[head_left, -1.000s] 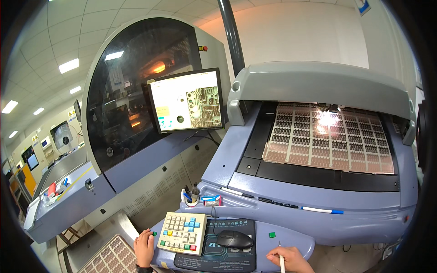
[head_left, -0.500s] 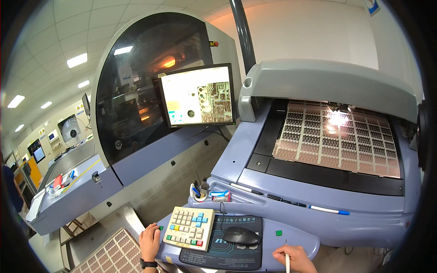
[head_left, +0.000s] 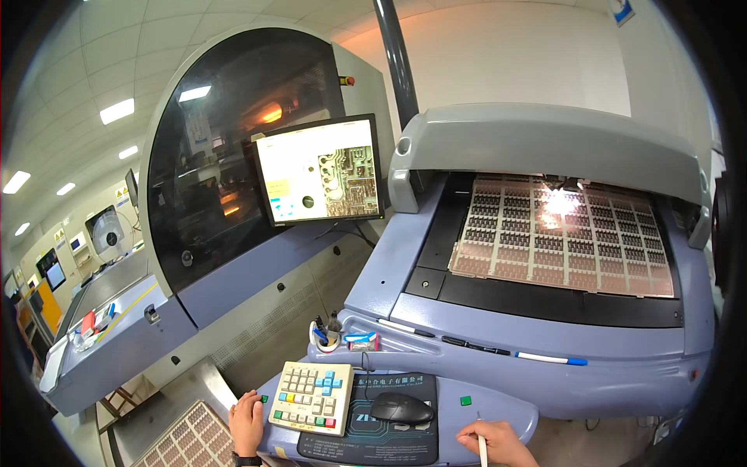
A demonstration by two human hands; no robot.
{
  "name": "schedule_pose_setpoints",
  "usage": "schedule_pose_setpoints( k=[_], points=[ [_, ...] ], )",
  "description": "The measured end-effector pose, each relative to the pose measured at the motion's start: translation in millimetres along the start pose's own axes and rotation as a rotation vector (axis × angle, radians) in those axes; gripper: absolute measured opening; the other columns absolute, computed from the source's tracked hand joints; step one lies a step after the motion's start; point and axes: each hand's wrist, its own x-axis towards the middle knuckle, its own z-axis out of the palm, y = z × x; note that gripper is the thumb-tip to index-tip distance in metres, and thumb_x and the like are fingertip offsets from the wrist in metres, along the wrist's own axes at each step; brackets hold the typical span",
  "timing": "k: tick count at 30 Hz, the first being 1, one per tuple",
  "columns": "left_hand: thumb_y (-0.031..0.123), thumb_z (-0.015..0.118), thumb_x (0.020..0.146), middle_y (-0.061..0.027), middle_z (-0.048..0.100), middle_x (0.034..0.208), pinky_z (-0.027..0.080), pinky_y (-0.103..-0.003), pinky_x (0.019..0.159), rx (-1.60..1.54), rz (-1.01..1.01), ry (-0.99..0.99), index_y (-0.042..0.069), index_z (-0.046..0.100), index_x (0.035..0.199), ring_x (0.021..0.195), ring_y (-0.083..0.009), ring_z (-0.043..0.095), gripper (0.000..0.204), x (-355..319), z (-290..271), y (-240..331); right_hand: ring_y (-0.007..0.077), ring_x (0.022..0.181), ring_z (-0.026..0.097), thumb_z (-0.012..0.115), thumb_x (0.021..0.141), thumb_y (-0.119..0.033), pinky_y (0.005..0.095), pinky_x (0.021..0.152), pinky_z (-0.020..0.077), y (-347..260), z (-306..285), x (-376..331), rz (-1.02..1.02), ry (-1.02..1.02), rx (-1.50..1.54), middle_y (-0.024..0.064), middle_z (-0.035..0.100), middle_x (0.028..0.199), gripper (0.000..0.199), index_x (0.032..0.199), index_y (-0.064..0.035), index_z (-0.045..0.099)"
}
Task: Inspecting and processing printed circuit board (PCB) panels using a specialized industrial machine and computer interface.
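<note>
My left hand [head_left: 247,421] rests on the left edge of the blue console shelf [head_left: 498,405], just beside a beige keypad with coloured keys [head_left: 311,397]. My right hand [head_left: 496,444] lies at the shelf's front right and grips a thin white pen [head_left: 482,449]. A black mouse [head_left: 401,407] sits on a dark mat [head_left: 373,444] between the two hands. Above the shelf, a large copper circuit panel [head_left: 560,233] lies on the machine bed under a bright light spot.
A monitor [head_left: 320,170] showing a magnified circuit view stands left of the grey hood [head_left: 545,144]. Pens [head_left: 545,359] lie on the ledge; a pen cup [head_left: 323,336] stands near it. Another panel [head_left: 187,440] lies lower left. A dark domed machine window [head_left: 226,148] is behind.
The view has shifted so the machine, monitor and console sit further right and higher. Both hands stay in place on the shelf, the right one still holding the pen.
</note>
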Motion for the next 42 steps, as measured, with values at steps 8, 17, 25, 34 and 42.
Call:
schedule_pose_setpoints(
  k=[8, 17, 25, 34, 42],
  points=[
    [0.031, 0.046, 0.094, -0.0047, 0.059, 0.124, 0.028, -0.048, 0.104, -0.003, 0.021, 0.003, 0.011, 0.063, 0.107, 0.122, -0.0234, 0.050, 0.029, 2.1, 2.7, -2.4, 0.0288, 0.065, 0.063, 0.068, 0.083, -0.014, 0.0349, 0.058, 0.0475, 0.2, -0.6, 1.0, -0.008, -0.005, -0.018, 0.0126, 0.062, 0.074, 0.011, 0.087, -0.0047, 0.064],
    [0.031, 0.046, 0.094, -0.0051, 0.060, 0.122, 0.029, -0.049, 0.103, 0.011, 0.018, 0.011, 0.012, 0.063, 0.107, 0.120, -0.0242, 0.051, 0.029, 1.2, -1.3, 4.9, 0.0296, 0.065, 0.063, 0.067, 0.083, -0.014, 0.0352, 0.057, 0.0475, 1.9, 0.1, 3.6, -0.029, -0.007, -0.002, 0.0131, 0.063, 0.074, 0.011, 0.086, -0.0046, 0.064],
    [0.031, 0.045, 0.094, -0.0052, 0.061, 0.120, 0.030, -0.047, 0.102, 0.027, 0.023, -0.047, 0.013, 0.063, 0.108, 0.117, -0.0239, 0.052, 0.029, 5.7, -1.7, 0.7, 0.0314, 0.067, 0.063, 0.067, 0.083, -0.014, 0.0359, 0.058, 0.0477, -3.1, -1.6, 3.1, -0.002, -0.006, 0.005, 0.0138, 0.063, 0.074, 0.011, 0.086, -0.0041, 0.064],
    [0.027, 0.043, 0.095, -0.0119, 0.064, 0.111, 0.040, -0.041, 0.091, 0.078, 0.125, 0.095, 0.006, 0.059, 0.115, 0.102, -0.0308, 0.058, 0.033, 0.6, 2.2, -1.9, 0.0323, 0.068, 0.063, 0.067, 0.083, -0.013, 0.0369, 0.059, 0.0475, -2.7, -0.7, 1.8, -0.007, -0.017, -0.004, 0.0143, 0.063, 0.075, 0.010, 0.086, -0.0041, 0.063],
    [0.027, 0.042, 0.096, -0.0119, 0.063, 0.111, 0.039, -0.041, 0.093, 0.075, 0.098, 0.089, 0.006, 0.059, 0.115, 0.103, -0.0308, 0.057, 0.033, 0.3, 1.7, 1.9, 0.0322, 0.068, 0.063, 0.068, 0.082, -0.012, 0.0369, 0.059, 0.0475, -1.6, 0.0, 1.2, -0.016, -0.003, 0.028, 0.0145, 0.063, 0.075, 0.010, 0.086, -0.0036, 0.063]
  ],
)
